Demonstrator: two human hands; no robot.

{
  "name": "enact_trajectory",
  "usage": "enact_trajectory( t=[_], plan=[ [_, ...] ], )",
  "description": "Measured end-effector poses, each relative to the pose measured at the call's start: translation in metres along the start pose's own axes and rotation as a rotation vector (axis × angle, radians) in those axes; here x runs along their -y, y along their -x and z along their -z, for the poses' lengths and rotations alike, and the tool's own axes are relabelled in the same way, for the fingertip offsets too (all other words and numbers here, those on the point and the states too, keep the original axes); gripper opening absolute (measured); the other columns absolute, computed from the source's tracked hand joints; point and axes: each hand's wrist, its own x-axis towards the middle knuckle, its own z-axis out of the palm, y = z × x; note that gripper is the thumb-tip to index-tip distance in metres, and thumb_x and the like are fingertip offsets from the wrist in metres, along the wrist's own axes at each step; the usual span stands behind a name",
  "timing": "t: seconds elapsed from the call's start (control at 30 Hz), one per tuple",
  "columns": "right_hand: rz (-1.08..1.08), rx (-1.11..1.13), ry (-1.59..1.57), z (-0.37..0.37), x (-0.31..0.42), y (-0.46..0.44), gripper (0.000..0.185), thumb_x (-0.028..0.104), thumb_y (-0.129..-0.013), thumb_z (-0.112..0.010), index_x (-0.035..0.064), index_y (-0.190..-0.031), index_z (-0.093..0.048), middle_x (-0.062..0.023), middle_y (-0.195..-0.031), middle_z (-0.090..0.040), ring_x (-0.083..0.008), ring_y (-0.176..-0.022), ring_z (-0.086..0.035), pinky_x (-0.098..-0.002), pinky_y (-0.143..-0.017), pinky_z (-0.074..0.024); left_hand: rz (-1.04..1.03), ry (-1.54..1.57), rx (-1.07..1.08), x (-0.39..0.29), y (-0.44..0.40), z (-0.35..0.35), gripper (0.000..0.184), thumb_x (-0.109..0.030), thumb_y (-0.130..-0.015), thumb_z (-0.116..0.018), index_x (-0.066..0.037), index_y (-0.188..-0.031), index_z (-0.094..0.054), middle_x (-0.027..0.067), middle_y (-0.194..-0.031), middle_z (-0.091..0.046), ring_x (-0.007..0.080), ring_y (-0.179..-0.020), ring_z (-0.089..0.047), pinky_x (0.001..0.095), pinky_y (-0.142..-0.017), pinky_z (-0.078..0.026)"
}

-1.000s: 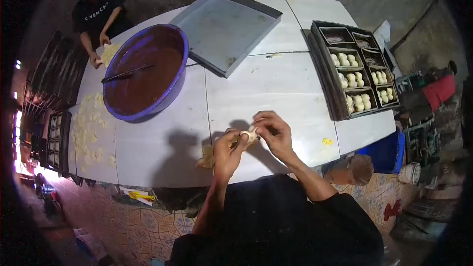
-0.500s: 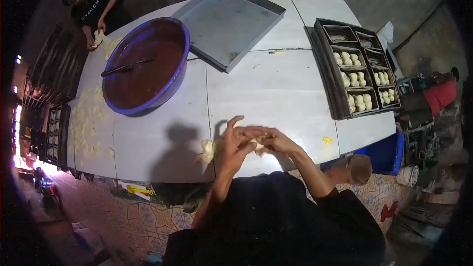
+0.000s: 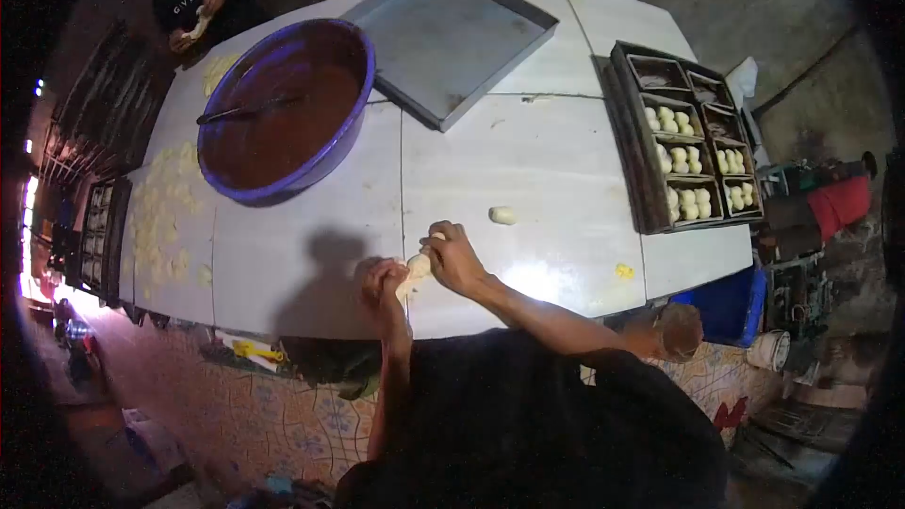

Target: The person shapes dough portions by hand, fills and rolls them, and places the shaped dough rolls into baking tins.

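Note:
My right hand [image 3: 454, 256] is closed on a pale piece of dough [image 3: 419, 270] near the table's front edge. On the dough's left side, the curled fingers of my left hand [image 3: 382, 280] grip its edge. The dough looks stretched and uneven between the two hands; my fingers hide part of it. A short, smooth dough roll [image 3: 502, 216] lies on the white table [image 3: 528, 160], ahead and to the right of my right hand, untouched.
A purple basin [image 3: 328, 166] holds brown paste [image 3: 316, 127] and a dark stick [image 3: 250, 109]. Behind it is a metal tray [image 3: 452, 47]. Tins [image 3: 622, 132] with dough pieces stand right; flat dough pieces [image 3: 168, 212] lie left. Another person [image 3: 212, 0] handles dough across the table.
A dough roll now lies on the table where none lay before. My hands have moved left onto the dough piece that lay beside them. The person opposite has lifted their dough.

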Motion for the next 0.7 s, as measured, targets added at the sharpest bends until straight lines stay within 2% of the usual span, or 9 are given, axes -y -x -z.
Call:
enact_trajectory(
  t=[0.13,0.2,0.23,0.37,0.47,0.53,0.6,0.67,0.7],
  plan=[
    [-0.154,-0.156,-0.427,0.075,0.015,-0.034,0.013,0.007,-0.086,-0.057,-0.0027,-0.088,-0.066,-0.0129,-0.105,-0.065,-0.0281,-0.089,-0.062,-0.0374,-0.088,-0.0468,-0.056,-0.2,-0.036,-0.022,0.028,-0.032,0.022,-0.008,-0.089,-0.057,0.002,-0.108,-0.062,0.008,-0.093,-0.064,0.0159,-0.087,-0.06,0.0291,-0.081,-0.049],
    [-0.4,0.03,-0.828,0.117,0.04,-0.034,0.015,0.01,-0.088,-0.059,-0.0017,-0.086,-0.068,-0.0142,-0.107,-0.064,-0.0227,-0.09,-0.061,-0.0331,-0.087,-0.0462,-0.063,-0.265,0.166,-0.037,0.026,-0.053,0.028,-0.009,-0.095,-0.053,0.001,-0.121,-0.058,0.0079,-0.101,-0.064,0.0149,-0.093,-0.059,0.0259,-0.084,-0.047],
    [-0.332,0.102,-0.751,0.125,0.049,-0.029,0.023,0.016,-0.092,-0.059,-0.0012,-0.107,-0.06,-0.0145,-0.106,-0.063,-0.0196,-0.093,-0.06,-0.0316,-0.085,-0.0471,-0.123,-0.315,0.275,-0.029,0.02,-0.057,0.034,-0.008,-0.095,-0.055,0.001,-0.127,-0.054,0.0073,-0.107,-0.063,0.0141,-0.098,-0.057,0.0241,-0.086,-0.045],
    [0.008,-0.123,-0.308,0.106,0.066,-0.015,0.033,0.016,-0.096,-0.052,-0.0008,-0.124,-0.054,-0.0061,-0.098,-0.055,-0.0165,-0.088,-0.059,-0.0303,-0.078,-0.0499,-0.168,-0.194,0.299,-0.031,0.021,-0.089,0.029,-0.003,-0.089,-0.062,0.004,-0.118,-0.061,0.0064,-0.105,-0.064,0.0101,-0.095,-0.057,0.023,-0.08,-0.045],
    [-0.385,-0.146,-0.766,0.104,0.061,-0.029,0.026,0.019,-0.096,-0.053,0.0043,-0.111,-0.067,-0.0092,-0.106,-0.052,-0.0209,-0.098,-0.055,-0.0323,-0.087,-0.0466,-0.148,-0.159,0.209,-0.032,0.019,-0.085,0.023,-0.002,-0.087,-0.063,0.005,-0.11,-0.064,0.0054,-0.099,-0.065,0.009,-0.091,-0.058,0.0224,-0.079,-0.045],
    [-0.236,-0.054,-0.751,0.102,0.066,-0.033,0.029,0.024,-0.094,-0.055,0.0032,-0.11,-0.066,-0.01,-0.116,-0.048,-0.0216,-0.109,-0.048,-0.0338,-0.093,-0.0412,0.042,-0.332,0.297,-0.047,0.018,-0.083,0.017,0.004,-0.085,-0.062,0.004,-0.102,-0.065,0.0051,-0.094,-0.066,0.0099,-0.086,-0.059,0.0229,-0.077,-0.046],
    [0.054,0.111,-0.715,0.097,0.073,-0.03,0.037,0.034,-0.091,-0.059,0.0009,-0.109,-0.062,-0.0116,-0.136,-0.042,-0.023,-0.13,-0.032,-0.0367,-0.106,-0.0305,0.497,0.746,0.348,-0.037,0.012,-0.077,0.019,-0.005,-0.086,-0.06,-0.001,-0.105,-0.063,0.0067,-0.101,-0.065,0.0162,-0.09,-0.062,0.0277,-0.081,-0.05],
    [0.176,0.096,-0.449,0.092,0.062,-0.038,0.051,0.036,-0.087,-0.065,0.0007,-0.122,-0.054,-0.0093,-0.136,-0.041,-0.022,-0.127,-0.036,-0.0351,-0.106,-0.0311,0.613,0.93,0.309,-0.047,0.015,-0.081,0.035,-0.024,-0.086,-0.063,-0.003,-0.113,-0.059,0.0067,-0.107,-0.063,0.017,-0.096,-0.061,0.0319,-0.086,-0.05],
    [0.029,0.147,-0.713,0.092,0.06,-0.042,0.061,0.037,-0.086,-0.066,0.0028,-0.131,-0.044,-0.0091,-0.137,-0.04,-0.0225,-0.126,-0.037,-0.0352,-0.105,-0.0319,0.58,1.078,0.474,-0.045,0.008,-0.076,0.058,-0.038,-0.086,-0.061,0.0,-0.127,-0.048,0.0128,-0.117,-0.057,0.0238,-0.105,-0.058,0.0336,-0.092,-0.05]
  ],
)
